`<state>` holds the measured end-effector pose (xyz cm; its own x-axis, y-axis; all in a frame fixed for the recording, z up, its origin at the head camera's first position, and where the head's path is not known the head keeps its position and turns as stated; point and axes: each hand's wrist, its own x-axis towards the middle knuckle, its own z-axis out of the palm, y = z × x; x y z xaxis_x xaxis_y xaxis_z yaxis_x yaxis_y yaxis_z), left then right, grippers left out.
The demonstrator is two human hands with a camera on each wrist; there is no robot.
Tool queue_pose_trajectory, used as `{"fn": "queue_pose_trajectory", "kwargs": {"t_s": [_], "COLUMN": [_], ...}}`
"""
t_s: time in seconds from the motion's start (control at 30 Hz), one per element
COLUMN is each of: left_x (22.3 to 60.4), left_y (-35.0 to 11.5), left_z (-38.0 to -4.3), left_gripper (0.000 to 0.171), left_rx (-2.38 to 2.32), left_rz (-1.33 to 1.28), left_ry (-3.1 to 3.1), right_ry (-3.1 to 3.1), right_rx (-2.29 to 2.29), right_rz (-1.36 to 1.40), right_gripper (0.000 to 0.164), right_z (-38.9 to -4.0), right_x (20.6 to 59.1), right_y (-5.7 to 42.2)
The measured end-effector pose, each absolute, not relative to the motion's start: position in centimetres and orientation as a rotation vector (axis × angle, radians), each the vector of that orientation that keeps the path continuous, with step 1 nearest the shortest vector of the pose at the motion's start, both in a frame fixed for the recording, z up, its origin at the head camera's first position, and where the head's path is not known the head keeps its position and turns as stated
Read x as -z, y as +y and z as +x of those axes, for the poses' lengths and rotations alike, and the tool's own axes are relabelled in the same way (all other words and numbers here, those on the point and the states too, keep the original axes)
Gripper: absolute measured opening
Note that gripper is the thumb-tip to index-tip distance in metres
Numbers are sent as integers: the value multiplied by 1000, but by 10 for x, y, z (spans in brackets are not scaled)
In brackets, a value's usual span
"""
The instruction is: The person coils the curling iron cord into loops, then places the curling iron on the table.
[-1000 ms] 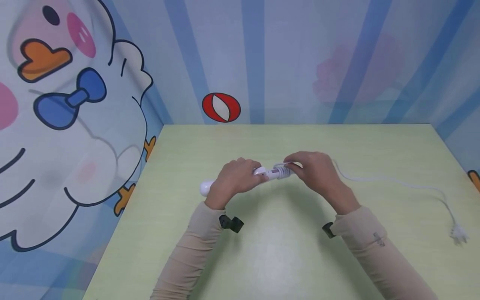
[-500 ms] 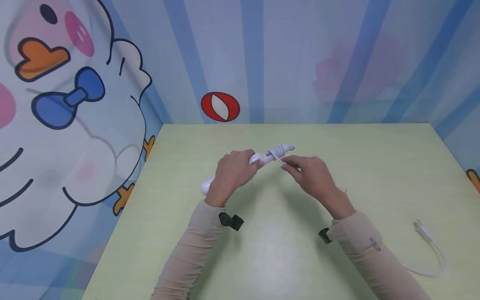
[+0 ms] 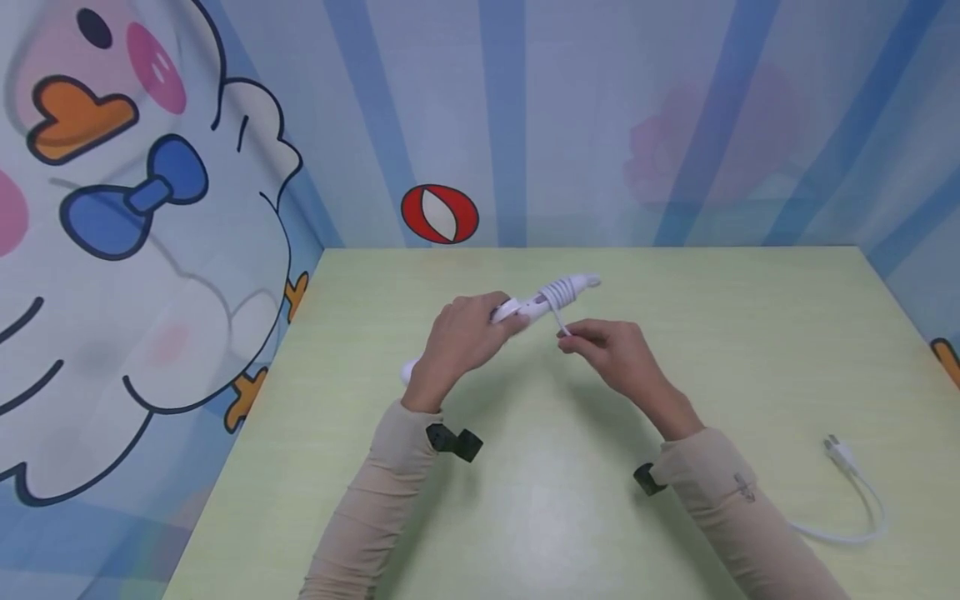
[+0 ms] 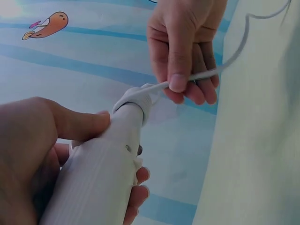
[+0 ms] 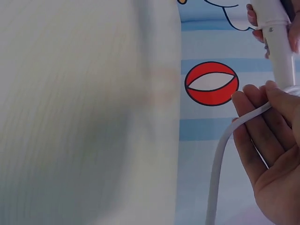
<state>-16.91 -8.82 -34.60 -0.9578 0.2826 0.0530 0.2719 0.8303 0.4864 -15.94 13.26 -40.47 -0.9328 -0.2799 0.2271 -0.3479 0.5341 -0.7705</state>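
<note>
My left hand [image 3: 463,335] grips a white wand-shaped appliance that looks like a curling iron [image 4: 96,173], its thumb along the body and its fingers curled underneath. The iron's slim end tilts up and away to the right; its rounded end shows behind the wrist. Several turns of white cord [image 3: 558,293] are wound round the slim part. My right hand [image 3: 621,357] pinches the cord between thumb and fingers just below the windings. In the right wrist view, the loose cord [image 5: 218,164] runs across the fingers and hangs down.
The cord's two-prong plug [image 3: 842,454] lies at the right of the pale table [image 3: 547,517], its cord curving back behind the right sleeve. A printed cartoon backdrop [image 3: 585,125] stands behind the table and along its left side.
The iron's slim end has risen and swung away. My right hand has drawn the cord from above the iron to its near side. The plug has slid left and turned round.
</note>
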Motion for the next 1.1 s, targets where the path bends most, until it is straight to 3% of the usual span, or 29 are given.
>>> {"fn": "queue_pose_trajectory", "kwargs": {"t_s": [0.47, 0.83, 1.1], "left_x": [339, 336, 332], "left_y": [-94, -99, -98], "left_z": [-164, -163, -159], "left_gripper": [25, 22, 18], "left_rx": [-944, -1023, -976], "left_rz": [766, 926, 946], "left_ry": [2760, 2520, 2418], "right_ry": [-2681, -2683, -2578], "right_rx": [-1546, -1403, -1459], "right_rz": [653, 678, 960], "right_gripper": [28, 11, 24], "right_z": [-168, -166, -163], "right_x": [417, 406, 395], "right_y": [150, 156, 154]}}
